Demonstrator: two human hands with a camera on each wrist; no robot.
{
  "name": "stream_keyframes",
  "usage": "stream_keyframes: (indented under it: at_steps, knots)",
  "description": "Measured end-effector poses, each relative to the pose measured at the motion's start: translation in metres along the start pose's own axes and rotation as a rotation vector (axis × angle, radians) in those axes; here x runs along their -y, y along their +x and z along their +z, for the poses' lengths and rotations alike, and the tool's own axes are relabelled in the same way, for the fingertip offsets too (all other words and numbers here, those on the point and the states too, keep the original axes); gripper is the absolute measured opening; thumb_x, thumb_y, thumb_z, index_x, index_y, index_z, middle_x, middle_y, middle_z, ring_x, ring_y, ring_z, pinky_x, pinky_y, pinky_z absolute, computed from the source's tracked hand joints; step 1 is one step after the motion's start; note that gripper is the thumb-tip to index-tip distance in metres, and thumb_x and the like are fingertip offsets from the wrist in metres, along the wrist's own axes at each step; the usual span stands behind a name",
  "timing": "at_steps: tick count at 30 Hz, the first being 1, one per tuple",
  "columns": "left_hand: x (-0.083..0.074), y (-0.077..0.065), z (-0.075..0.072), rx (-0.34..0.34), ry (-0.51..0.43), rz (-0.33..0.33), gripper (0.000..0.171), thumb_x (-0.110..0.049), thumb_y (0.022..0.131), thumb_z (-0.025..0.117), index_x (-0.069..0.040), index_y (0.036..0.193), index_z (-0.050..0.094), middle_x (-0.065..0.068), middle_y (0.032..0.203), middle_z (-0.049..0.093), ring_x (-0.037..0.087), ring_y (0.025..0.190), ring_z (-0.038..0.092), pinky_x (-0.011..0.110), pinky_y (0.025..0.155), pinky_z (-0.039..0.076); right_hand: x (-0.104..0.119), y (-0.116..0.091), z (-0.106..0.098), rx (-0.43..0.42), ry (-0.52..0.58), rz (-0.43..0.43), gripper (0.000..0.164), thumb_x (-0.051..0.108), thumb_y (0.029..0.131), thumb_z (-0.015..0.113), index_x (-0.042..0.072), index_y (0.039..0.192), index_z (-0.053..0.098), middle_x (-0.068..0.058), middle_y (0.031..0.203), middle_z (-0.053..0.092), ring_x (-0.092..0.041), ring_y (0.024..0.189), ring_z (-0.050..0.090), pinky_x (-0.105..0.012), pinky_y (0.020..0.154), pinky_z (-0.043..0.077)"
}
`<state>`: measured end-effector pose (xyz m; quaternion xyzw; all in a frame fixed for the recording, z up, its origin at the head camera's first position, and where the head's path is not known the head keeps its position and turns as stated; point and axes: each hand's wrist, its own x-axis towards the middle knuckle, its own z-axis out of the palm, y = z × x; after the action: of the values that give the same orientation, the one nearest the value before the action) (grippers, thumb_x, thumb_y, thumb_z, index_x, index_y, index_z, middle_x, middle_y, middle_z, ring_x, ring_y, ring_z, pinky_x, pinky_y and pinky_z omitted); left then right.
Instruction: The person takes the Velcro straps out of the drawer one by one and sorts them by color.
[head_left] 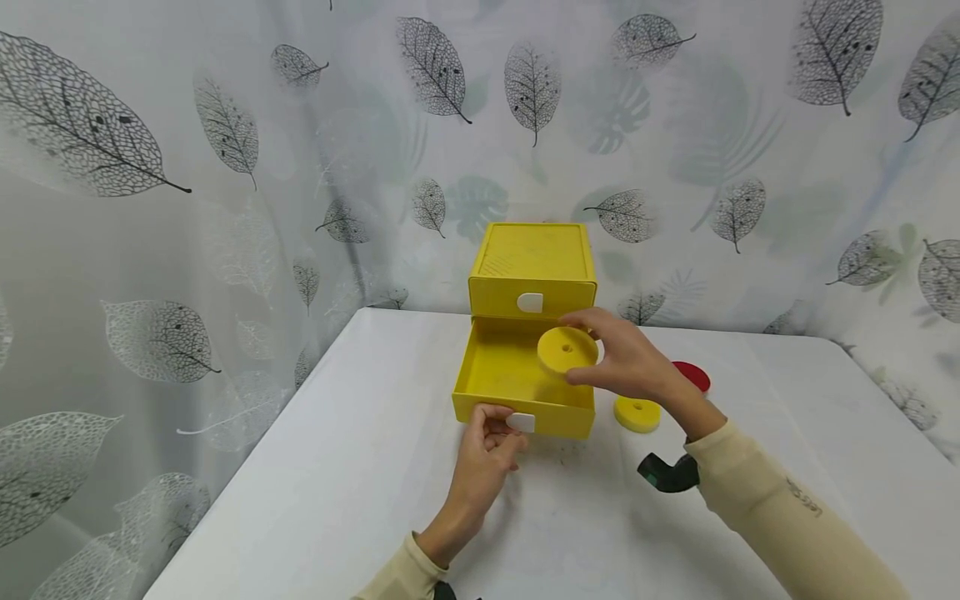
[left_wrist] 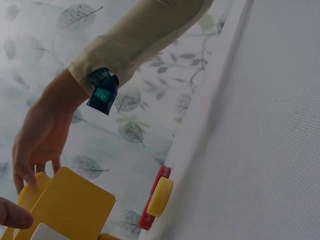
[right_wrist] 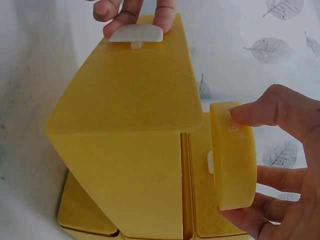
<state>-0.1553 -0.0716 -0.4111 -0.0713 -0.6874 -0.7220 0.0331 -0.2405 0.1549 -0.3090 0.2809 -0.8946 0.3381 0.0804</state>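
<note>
The right hand (head_left: 626,358) is pinching a yellow disc (head_left: 561,358) above the pulled-out drawer (head_left: 562,421) — the left hand (head_left: 483,458) is gripping the drawer's white knob (head_left: 521,422) in front.

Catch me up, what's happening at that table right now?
A person's right hand holds a yellow disc above the open lower drawer of a yellow cabinet. The left hand is at the drawer's white handle. Another yellow disc and a red disc lie on the table, right of the drawer.
</note>
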Motion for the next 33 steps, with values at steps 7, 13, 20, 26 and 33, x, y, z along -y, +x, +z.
stream_keyframes:
  at_steps: [7,13,20,26,33]
  knots:
    - [0.0,-0.001,0.0,0.01,0.008,0.006,0.032,-0.003,0.096,0.065,-0.001,0.124,0.051,0.015,0.105,0.056,0.034,0.09,0.062,0.028,0.07,0.051,-0.004,-0.003,-0.004,-0.008,-0.026,0.015,0.07,0.018,0.079,0.088,0.0,0.14,0.058,-0.015,0.136,0.06,-0.035,0.116,0.056,-0.056,0.098,0.049]
    - [0.0,-0.001,0.0,0.015,0.012,0.018,0.031,-0.002,0.096,0.064,-0.001,0.124,0.051,0.014,0.104,0.056,0.035,0.09,0.063,0.028,0.07,0.052,-0.007,-0.007,-0.008,-0.014,-0.037,0.018,0.068,0.016,0.079,0.087,0.001,0.139,0.059,-0.015,0.137,0.06,-0.034,0.115,0.056,-0.054,0.096,0.051]
    - [0.0,-0.001,0.0,0.015,0.013,0.019,0.031,-0.004,0.096,0.064,0.0,0.124,0.051,0.013,0.104,0.056,0.032,0.089,0.062,0.028,0.07,0.052,-0.011,-0.014,-0.014,-0.009,-0.039,0.012,0.067,0.016,0.081,0.087,0.0,0.139,0.058,-0.016,0.139,0.059,-0.035,0.118,0.055,-0.056,0.098,0.048]
    - [0.0,-0.001,0.0,0.014,0.011,0.013,0.031,-0.004,0.096,0.065,-0.001,0.124,0.051,0.013,0.104,0.056,0.027,0.087,0.062,0.028,0.071,0.052,-0.015,-0.02,-0.018,-0.015,-0.044,0.022,0.066,0.018,0.082,0.086,0.002,0.139,0.059,-0.015,0.138,0.06,-0.035,0.116,0.056,-0.056,0.097,0.049]
    - [0.0,0.0,0.0,0.012,0.016,0.015,0.032,-0.005,0.096,0.066,-0.001,0.125,0.052,0.013,0.104,0.056,0.031,0.087,0.061,0.028,0.07,0.052,-0.019,-0.027,-0.022,-0.025,-0.041,0.022,0.067,0.017,0.082,0.086,0.001,0.141,0.058,-0.015,0.139,0.06,-0.034,0.116,0.056,-0.055,0.097,0.049]
